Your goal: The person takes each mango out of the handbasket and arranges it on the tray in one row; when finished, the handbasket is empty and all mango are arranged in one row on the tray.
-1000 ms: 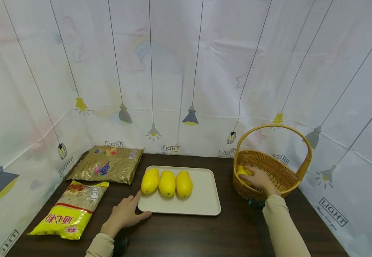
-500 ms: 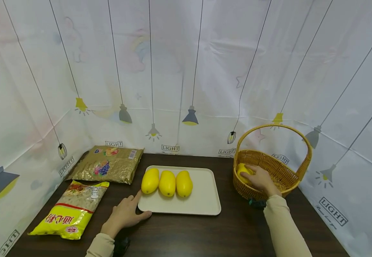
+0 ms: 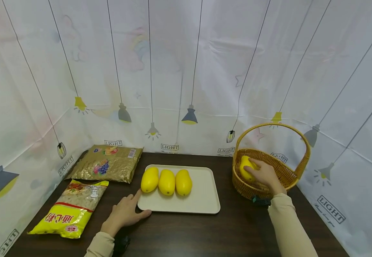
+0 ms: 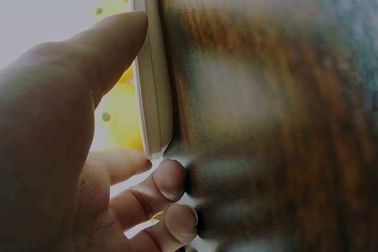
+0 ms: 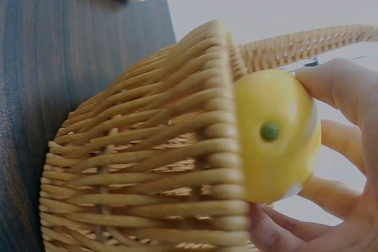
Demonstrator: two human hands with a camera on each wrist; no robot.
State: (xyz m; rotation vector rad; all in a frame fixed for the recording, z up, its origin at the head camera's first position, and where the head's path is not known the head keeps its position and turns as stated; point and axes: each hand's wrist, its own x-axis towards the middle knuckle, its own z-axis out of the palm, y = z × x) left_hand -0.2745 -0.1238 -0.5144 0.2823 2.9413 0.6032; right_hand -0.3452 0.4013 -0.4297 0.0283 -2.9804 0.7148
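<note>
My right hand [image 3: 265,175] grips a yellow papaya [image 5: 274,140], its fingers and thumb around the fruit's sides. In the right wrist view a small green nub shows on the fruit's end. The papaya is at the left part of a wicker basket [image 3: 269,155], level with the rim, its far side partly hidden. My left hand [image 3: 125,213] lies at the near left corner of a white tray [image 3: 202,198], thumb and index finger touching its rim, the other fingers on the table. Three yellow papayas [image 3: 166,182] lie side by side on the tray's left half.
A gold foil bag [image 3: 109,163] lies at the back left of the dark table [image 3: 186,232]. In front of it is a yellow pasta bag [image 3: 71,210]. The basket's tall arched handle [image 3: 272,125] rises over its opening. A printed curtain [image 3: 173,71] encloses the back and sides.
My right hand has raised the papaya from inside the basket to its rim, shifting it slightly right. The left hand, tray and its three papayas have stayed in place.
</note>
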